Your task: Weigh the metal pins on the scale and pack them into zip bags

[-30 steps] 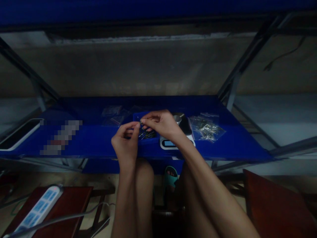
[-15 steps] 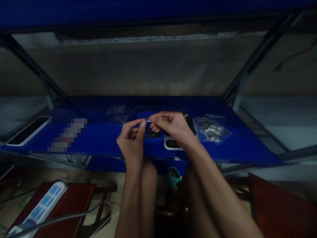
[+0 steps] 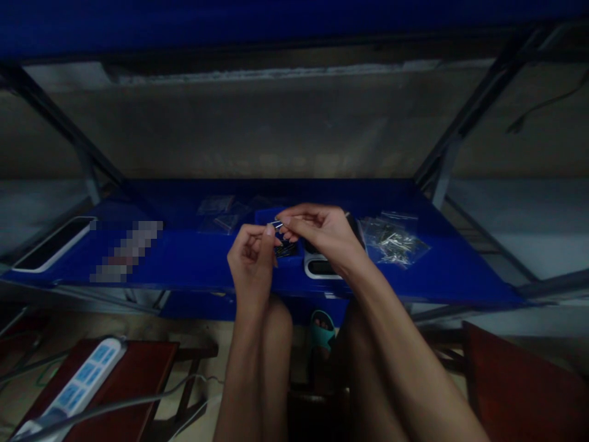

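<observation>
Between my two hands is a small thin shiny metal pin (image 3: 277,225), too small to make out its exact kind. My left hand (image 3: 252,252) pinches its left end between thumb and forefinger. The thumb and forefinger of my right hand (image 3: 322,230) are closed on the other end. Below them, partly hidden, a blue tray (image 3: 294,259) contains dark and shiny thin pieces. Under my right wrist stands a digital scale (image 3: 310,274) with a white rim, its upper part mostly covered. To its right lies a clear plastic bag (image 3: 399,242) filled with thin metal pieces.
The blue table (image 3: 184,245) also carries small clear bags (image 3: 221,212) at the back and a white-edged phone-like device (image 3: 55,244) on the far left. A power strip (image 3: 78,383) rests on a brown stool (image 3: 122,393) at lower left. A blue shelf (image 3: 294,24) spans overhead.
My left hand has shifted slightly right, closer to my right hand, and its fingers have curled in more. The right hand stays nearly in place, still pinching the metal pin.
</observation>
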The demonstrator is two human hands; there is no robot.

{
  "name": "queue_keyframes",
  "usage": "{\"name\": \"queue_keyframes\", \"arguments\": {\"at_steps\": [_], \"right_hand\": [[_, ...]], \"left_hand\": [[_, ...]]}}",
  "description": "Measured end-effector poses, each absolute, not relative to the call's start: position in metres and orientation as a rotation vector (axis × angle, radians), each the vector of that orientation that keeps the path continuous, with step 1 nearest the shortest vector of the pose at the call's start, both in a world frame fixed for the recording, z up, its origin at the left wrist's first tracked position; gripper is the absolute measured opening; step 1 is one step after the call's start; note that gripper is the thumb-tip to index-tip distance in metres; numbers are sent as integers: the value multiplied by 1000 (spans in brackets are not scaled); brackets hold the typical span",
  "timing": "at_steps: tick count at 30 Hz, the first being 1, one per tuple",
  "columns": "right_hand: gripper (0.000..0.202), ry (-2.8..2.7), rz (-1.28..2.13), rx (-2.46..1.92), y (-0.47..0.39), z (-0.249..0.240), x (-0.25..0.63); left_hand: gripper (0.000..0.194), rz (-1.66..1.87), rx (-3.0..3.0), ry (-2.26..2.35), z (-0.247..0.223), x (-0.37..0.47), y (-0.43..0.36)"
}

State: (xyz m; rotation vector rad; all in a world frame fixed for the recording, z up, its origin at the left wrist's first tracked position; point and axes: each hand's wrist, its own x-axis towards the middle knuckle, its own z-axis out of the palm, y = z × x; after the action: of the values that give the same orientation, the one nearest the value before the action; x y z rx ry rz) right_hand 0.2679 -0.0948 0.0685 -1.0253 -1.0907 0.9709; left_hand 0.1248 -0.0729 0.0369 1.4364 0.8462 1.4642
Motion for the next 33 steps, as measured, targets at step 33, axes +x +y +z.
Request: {"name": "queue_keyframes", "arguments": {"at_steps": [33], "right_hand": [[12,-2106,183,-1650,-83,85,261]], "left_hand": [[18,984,1841,1708,19,102,-62]]}}
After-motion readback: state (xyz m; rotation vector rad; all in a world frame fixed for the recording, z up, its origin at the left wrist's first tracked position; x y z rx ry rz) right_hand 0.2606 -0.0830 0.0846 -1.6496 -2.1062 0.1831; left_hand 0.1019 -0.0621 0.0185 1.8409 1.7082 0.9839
